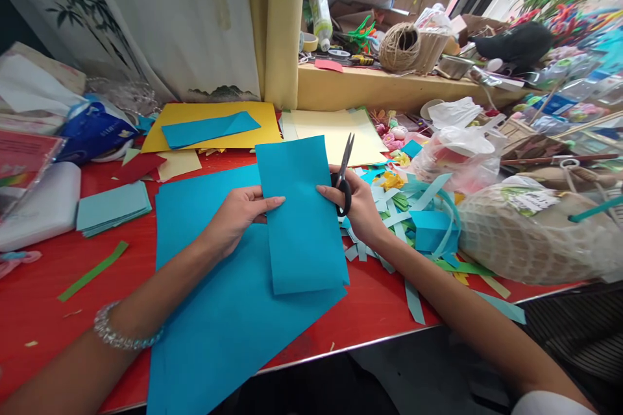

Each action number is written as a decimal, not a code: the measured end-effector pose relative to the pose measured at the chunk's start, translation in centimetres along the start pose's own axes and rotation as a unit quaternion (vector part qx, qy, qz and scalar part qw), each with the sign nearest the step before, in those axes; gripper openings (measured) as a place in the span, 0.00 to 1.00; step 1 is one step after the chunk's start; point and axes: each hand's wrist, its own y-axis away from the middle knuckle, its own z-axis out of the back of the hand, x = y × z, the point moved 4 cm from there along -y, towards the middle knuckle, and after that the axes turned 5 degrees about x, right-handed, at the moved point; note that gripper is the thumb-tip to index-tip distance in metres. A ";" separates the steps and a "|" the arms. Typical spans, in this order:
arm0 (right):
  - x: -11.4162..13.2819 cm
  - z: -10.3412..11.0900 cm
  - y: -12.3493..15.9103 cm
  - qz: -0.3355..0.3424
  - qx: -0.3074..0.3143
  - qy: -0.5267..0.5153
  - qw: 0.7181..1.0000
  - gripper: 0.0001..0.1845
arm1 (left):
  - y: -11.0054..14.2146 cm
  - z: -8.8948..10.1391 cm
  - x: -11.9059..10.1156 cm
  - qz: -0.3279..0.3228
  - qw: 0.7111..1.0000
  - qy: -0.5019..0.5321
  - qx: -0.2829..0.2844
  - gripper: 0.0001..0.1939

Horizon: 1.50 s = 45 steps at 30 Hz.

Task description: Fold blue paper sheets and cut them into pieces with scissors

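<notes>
A folded piece of blue paper is held upright between both my hands, over larger blue sheets on the table. My left hand pinches its left edge, thumb on the front. At the right edge, my right hand grips the paper with its thumb and also holds black-handled scissors. The blades point up and sit slightly apart, beside the paper. Behind, a blue strip of paper lies on a yellow sheet.
Paper scraps pile up right of my right hand, near a net-wrapped bundle. Light-blue cards and a green strip lie on the red table at left. Twine and craft supplies crowd the ledge behind.
</notes>
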 end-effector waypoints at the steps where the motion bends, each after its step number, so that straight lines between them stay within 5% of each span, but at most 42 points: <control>1: 0.0 0.0 0.0 -0.004 0.002 0.003 1.000 0.20 | -0.1 0.2 0.1 -0.009 1.000 -0.007 -0.014 0.17; 5: 0.0 0.4 -0.2 -0.002 -0.010 0.033 0.999 0.20 | -0.1 0.4 -0.1 -0.030 0.999 0.017 -0.031 0.19; 14: 0.5 0.8 0.0 0.047 -0.051 0.045 0.997 0.17 | 0.3 -1.2 0.3 0.032 0.995 0.080 0.048 0.18; 23: 0.8 0.6 -0.6 -0.024 -0.037 0.035 0.998 0.21 | -0.9 3.3 -0.6 -0.034 0.991 0.072 -0.107 0.13; 37: 0.4 -1.9 0.3 -0.150 0.201 0.115 0.961 0.18 | -0.6 7.0 -3.0 -0.191 0.940 0.189 -0.212 0.13; 42: 0.4 -2.3 0.6 -0.147 0.223 0.101 0.958 0.21 | 0.0 6.6 -3.5 -0.172 0.951 0.172 -0.188 0.11; 45: 0.6 -2.2 0.6 -0.118 0.183 0.065 0.974 0.20 | 0.1 6.3 -3.4 -0.160 0.956 0.167 -0.179 0.10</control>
